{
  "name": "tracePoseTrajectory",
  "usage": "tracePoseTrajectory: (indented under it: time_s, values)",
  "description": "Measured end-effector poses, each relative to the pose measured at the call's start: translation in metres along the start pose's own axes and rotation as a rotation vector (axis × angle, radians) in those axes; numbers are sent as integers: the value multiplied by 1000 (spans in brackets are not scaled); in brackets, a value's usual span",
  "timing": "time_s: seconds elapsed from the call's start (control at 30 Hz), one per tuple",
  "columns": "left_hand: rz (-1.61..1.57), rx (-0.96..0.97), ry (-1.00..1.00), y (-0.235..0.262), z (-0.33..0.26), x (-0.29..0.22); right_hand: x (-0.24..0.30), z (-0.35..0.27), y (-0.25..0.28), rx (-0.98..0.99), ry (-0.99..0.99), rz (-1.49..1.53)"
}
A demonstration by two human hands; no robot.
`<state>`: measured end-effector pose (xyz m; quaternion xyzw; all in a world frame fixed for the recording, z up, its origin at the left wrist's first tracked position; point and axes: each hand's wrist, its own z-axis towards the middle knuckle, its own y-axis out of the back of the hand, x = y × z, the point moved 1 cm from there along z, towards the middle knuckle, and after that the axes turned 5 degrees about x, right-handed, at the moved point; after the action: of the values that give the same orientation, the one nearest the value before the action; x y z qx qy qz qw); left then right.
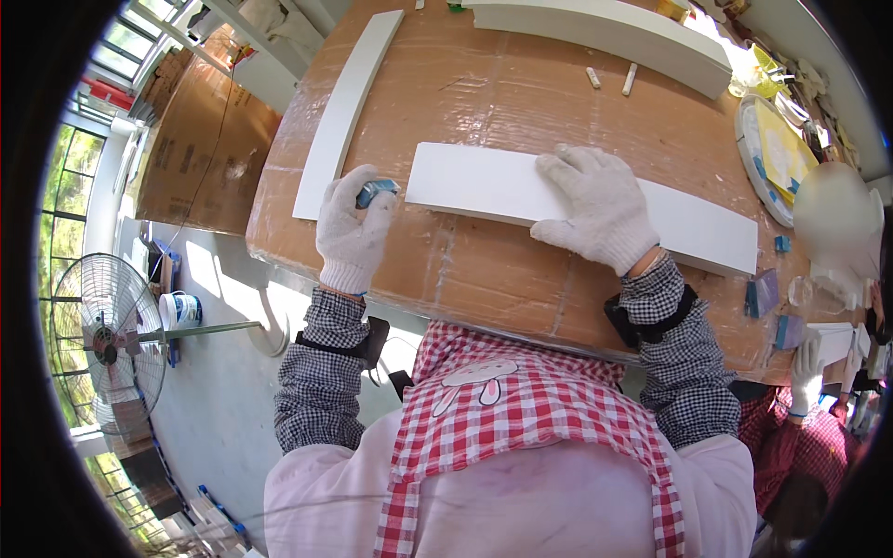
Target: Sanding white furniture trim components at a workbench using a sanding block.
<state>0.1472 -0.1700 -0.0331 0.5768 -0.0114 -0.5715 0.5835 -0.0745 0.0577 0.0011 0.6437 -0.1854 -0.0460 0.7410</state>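
Observation:
My left hand, in a white knit glove, is closed around a small blue block that looks like a sanding sponge. It is just off the left end of a long white board, with the block close to the board's corner. On the top face of that board my right hand, gloved alike, lies with fingers spread, pressing from the near side. The board lies crosswise on a table covered in brown cardboard under clear film. A second white board lies lengthwise to the left, partly behind my left hand.
Stacked white boards lie at the far edge, with two short white sticks before them. At right are a round tray and blue-purple blocks. A co-worker's gloved hand shows lower right. A fan stands left.

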Motion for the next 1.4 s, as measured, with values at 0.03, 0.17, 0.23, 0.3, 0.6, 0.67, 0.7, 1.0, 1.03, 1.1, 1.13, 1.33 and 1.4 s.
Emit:
tracePoseTrajectory:
  time_s: [0.03, 0.17, 0.23, 0.3, 0.6, 0.67, 0.7, 1.0, 1.03, 1.1, 1.13, 1.33, 1.4]
  values:
    - [-108, -30, -49, 0, -1, -1, 0, 0, -1, -3, 0, -6]
    - [4, 78, 98, -4, -5, -3, 0, -1, -1, -4, -3, -23]
    - [-147, -120, -16, -6, -12, 5, 1, 0, 0, 3, -3, -17]
    - [-104, -35, 6, -8, -12, 3, 0, -1, 0, 11, -8, -12]
    - [-120, -53, 69, -10, -17, 0, 0, 0, -2, -21, -8, -34]
    - [-200, -156, 25, -9, -15, -8, 0, -2, -2, -1, -16, -27]
    - [-117, -23, 65, -6, -12, -13, -1, -2, -2, -1, -20, -28]
    - [-121, 103, 14, -6, -10, -4, 0, -1, -1, 1, -5, -10]
    - [-177, 43, 49, -5, -10, -2, 1, -1, 0, 16, -19, 6]
    - [-415, 10, 201, 3, -13, 2, 1, 0, 0, 31, -31, 23]
    - [-656, -21, 353, 6, -14, 2, -1, -1, -3, 13, -22, -4]
    - [-998, 71, 524, 17, -24, -1, -1, -1, -2, 6, -14, -20]
    - [-1143, 96, 532, 15, -24, -2, -1, -1, -2, 4, -16, -25]
